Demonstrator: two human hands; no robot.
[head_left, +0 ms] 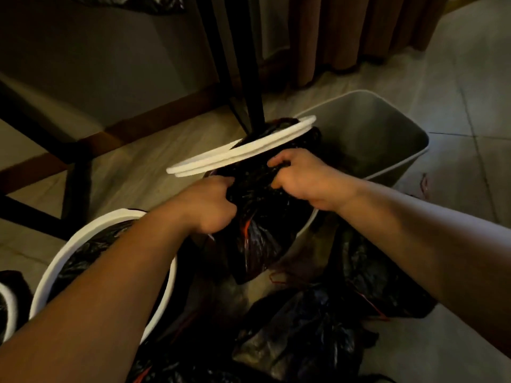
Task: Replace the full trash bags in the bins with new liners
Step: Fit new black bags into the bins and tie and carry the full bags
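Note:
A black trash bag with a red drawstring hangs in the middle of the view. My left hand grips its left side and my right hand grips its upper right. A white ring-shaped bin rim sits tilted around the bag's top, just above both hands. Behind it stands an empty grey bin, unlined. At lower left, a white-rimmed bin holds a black liner, partly hidden by my left forearm.
Several filled black bags lie on the tiled floor below my arms. A dark table leg rises just behind the held bag. A brown curtain hangs at the back right. Another white rim shows at the far left edge.

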